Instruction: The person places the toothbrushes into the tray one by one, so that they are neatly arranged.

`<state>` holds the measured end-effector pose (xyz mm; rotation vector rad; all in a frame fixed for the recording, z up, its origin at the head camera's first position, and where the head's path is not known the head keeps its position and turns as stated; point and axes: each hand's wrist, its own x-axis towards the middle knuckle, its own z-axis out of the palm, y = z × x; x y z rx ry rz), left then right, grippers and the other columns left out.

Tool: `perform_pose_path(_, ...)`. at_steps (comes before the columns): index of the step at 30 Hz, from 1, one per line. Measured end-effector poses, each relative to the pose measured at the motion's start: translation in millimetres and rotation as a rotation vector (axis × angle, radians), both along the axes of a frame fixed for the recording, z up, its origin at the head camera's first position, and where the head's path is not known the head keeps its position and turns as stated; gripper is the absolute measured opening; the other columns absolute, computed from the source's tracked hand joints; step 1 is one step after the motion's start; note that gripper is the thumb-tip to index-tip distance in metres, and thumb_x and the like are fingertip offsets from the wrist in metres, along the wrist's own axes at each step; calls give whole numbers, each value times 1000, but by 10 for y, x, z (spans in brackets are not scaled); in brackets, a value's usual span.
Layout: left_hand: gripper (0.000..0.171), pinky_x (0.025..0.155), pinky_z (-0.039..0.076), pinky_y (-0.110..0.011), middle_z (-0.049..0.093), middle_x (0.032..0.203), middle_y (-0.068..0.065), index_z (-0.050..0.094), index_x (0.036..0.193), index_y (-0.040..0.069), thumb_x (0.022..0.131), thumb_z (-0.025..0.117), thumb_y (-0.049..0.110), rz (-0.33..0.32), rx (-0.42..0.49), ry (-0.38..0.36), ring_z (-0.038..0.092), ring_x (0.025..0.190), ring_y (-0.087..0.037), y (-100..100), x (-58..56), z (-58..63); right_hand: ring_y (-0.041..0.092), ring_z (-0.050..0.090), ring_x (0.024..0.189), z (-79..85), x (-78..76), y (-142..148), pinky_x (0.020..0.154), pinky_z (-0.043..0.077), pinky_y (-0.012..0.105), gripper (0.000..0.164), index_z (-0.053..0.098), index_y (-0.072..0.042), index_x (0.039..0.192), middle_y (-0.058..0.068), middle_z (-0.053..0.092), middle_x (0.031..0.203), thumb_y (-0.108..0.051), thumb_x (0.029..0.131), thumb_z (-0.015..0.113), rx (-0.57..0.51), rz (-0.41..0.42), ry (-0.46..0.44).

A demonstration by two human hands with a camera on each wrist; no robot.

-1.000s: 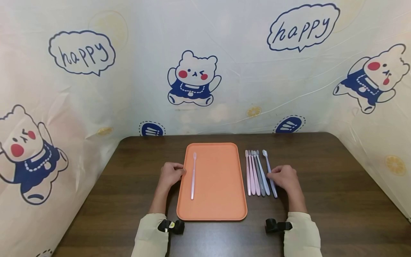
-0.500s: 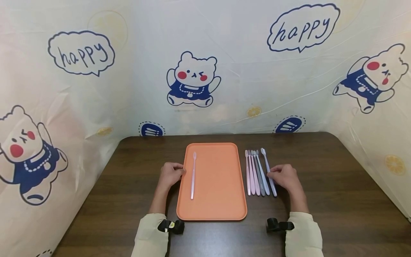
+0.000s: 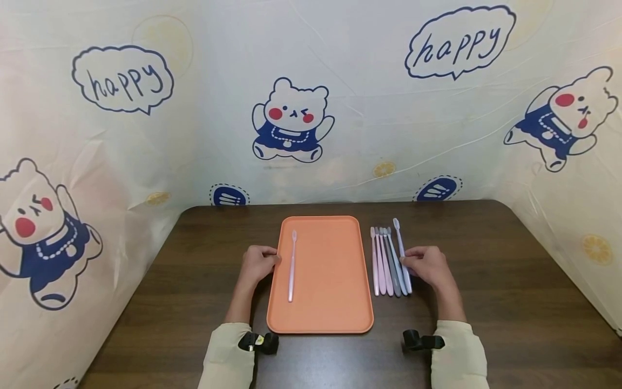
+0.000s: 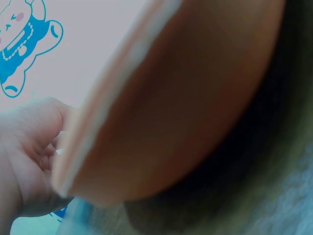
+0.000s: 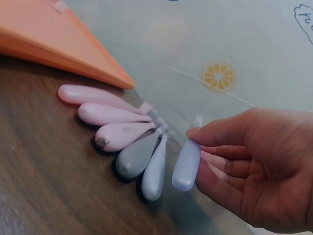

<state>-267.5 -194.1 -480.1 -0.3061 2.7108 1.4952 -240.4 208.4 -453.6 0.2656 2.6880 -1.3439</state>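
Note:
My right hand pinches a lavender-blue toothbrush between thumb and fingers, bristle head pointing away. In the right wrist view this toothbrush appears raised off the table. Just left of it, several toothbrushes lie in a row: pink ones, a grey one and a light blue one. My left hand grips the left rim of an orange tray; its fingertips are partly hidden by the tray in the left wrist view. One pale pink toothbrush lies lengthwise near the tray's left side.
The dark wooden table extends to both sides of the tray and brushes. A curtain printed with bears surrounds its back and sides. Each sleeve carries a black wrist camera.
My right hand has shifted the lavender-blue toothbrush slightly left and away from me, closer to the row. The left hand and the tray stay essentially in place.

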Motion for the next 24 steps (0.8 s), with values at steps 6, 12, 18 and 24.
perform_pose_path(6,27,66,60,-30,75,104,-22,75,112,-3,89,66,10,-1,0,0,69,73,-14,2,0,2,21,66,86,55,10,-46,74,59,30,34,68,8,120,26,70,111,-16,95,66,8,12,26)
perform_pose_path(12,27,66,60,-31,75,102,-22,75,111,-3,89,66,10,-1,1,1,70,73,-15,4,4,7,22,68,89,100,21,-100,81,61,35,34,68,6,121,26,69,115,-16,96,66,-6,15,14)
perform_pose_path(18,28,67,61,-31,75,103,-21,75,111,-3,89,67,11,2,5,3,71,74,-15,5,-1,7,24,68,93,101,6,-148,85,62,38,35,67,6,124,27,67,120,-15,96,65,-44,23,3)
perform_pose_path(24,28,68,61,-32,75,105,-22,75,112,-2,89,67,11,12,-1,-4,71,75,-15,10,0,-2,23,70,98,35,-3,-179,90,61,40,35,66,7,125,28,66,124,-15,97,65,-148,35,3)
